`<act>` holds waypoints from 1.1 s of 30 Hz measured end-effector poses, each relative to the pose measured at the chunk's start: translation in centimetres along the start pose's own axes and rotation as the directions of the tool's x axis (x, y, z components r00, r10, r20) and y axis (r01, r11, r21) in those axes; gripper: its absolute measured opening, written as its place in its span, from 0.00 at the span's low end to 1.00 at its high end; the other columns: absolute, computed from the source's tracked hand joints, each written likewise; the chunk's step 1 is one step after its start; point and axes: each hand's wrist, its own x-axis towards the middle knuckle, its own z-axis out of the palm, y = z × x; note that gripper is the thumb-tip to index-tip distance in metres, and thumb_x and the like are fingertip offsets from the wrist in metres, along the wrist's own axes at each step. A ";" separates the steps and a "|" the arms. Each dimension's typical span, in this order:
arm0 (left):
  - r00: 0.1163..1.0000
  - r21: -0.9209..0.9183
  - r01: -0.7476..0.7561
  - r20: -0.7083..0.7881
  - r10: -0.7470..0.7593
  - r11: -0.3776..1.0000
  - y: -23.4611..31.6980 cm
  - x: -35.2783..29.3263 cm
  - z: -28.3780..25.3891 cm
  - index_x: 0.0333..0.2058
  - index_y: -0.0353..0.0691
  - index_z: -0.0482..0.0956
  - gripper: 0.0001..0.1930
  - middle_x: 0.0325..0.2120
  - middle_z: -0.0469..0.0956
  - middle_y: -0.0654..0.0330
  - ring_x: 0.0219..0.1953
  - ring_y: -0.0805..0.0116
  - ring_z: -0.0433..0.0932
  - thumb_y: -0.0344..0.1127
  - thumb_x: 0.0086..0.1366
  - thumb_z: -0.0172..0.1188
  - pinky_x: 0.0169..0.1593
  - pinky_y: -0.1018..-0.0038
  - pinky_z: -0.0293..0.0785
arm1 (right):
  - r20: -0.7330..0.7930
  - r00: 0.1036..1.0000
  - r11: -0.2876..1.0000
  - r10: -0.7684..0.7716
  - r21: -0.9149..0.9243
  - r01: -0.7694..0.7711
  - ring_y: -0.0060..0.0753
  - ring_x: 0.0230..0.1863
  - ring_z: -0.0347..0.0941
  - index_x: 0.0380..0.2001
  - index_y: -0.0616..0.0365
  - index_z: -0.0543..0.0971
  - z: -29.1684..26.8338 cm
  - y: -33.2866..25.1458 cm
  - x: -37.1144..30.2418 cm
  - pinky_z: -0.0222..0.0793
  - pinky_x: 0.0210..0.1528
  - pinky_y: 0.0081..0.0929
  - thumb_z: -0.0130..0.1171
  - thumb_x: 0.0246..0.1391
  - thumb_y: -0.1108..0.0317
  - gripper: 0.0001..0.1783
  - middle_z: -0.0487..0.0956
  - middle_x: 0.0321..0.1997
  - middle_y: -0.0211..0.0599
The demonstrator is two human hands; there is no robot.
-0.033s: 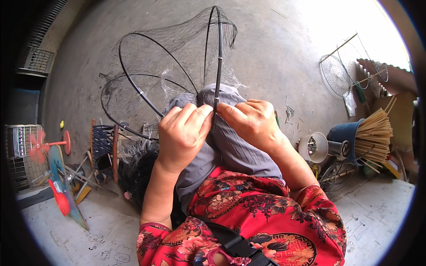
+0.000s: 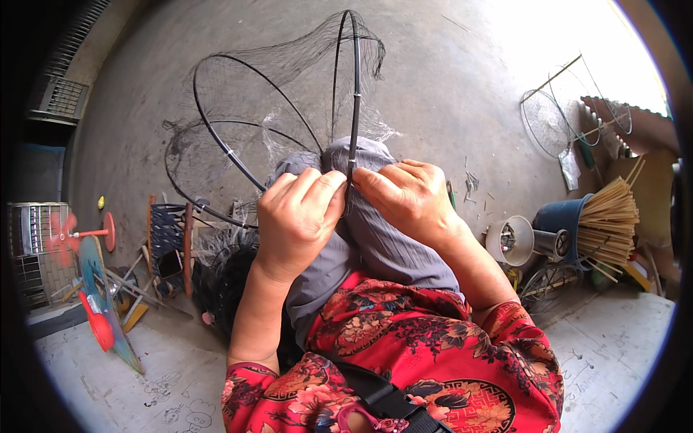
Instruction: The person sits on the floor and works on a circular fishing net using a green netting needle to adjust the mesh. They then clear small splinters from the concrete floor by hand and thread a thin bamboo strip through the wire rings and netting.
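A black mesh net [image 2: 289, 54] hangs over several black hoops and spreads out beyond my knees. One hoop [image 2: 356, 108] of the net stands almost upright and comes down between my two hands over my lap. My left hand [image 2: 299, 216] is closed, thumb and fingers pinched at the low end of this hoop. From the other side my right hand [image 2: 408, 198] pinches the same spot, its thumb close to the left fingertips. Whatever fine part lies between the fingertips is hidden. A second hoop [image 2: 216, 137] leans to the left, passing behind my left hand.
To the right stand a blue bucket [image 2: 570, 213] full of thin wooden sticks [image 2: 610, 216] and a whitish tub [image 2: 498, 242]. Small scraps [image 2: 471, 184] lie on the concrete floor. A red fan [image 2: 65, 234] and a small chair [image 2: 173, 238] are at the left.
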 end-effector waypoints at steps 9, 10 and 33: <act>0.974 -0.095 0.165 -0.138 -0.177 0.982 -0.9 2.7 1.8 0.46 0.40 0.82 0.08 0.37 0.82 0.54 0.40 0.48 0.83 0.28 0.72 0.70 0.45 0.57 0.81 | -0.255 0.955 0.984 0.155 0.129 -0.125 0.44 0.35 0.86 0.43 0.53 0.85 1.1 0.3 5.1 0.84 0.39 0.39 0.73 0.56 0.72 0.11 0.86 0.38 0.36; 0.974 -0.042 0.207 -0.080 -0.210 0.977 -1.1 3.4 1.8 0.47 0.41 0.82 0.07 0.38 0.82 0.54 0.40 0.48 0.84 0.30 0.74 0.70 0.45 0.57 0.81 | -0.156 0.961 0.969 0.229 0.129 -0.210 0.46 0.34 0.86 0.42 0.53 0.84 1.0 0.6 5.2 0.83 0.38 0.40 0.72 0.56 0.73 0.10 0.86 0.36 0.36; 0.792 -0.847 0.421 0.167 -0.587 0.326 -2.6 5.0 1.5 0.44 0.36 0.80 0.07 0.34 0.84 0.63 0.34 0.76 0.87 0.32 0.85 0.61 0.38 0.75 0.88 | -0.107 0.990 0.975 0.091 0.211 -0.067 0.43 0.27 0.85 0.40 0.50 0.81 -1.4 1.3 6.5 0.78 0.28 0.41 0.72 0.64 0.68 0.07 0.82 0.27 0.34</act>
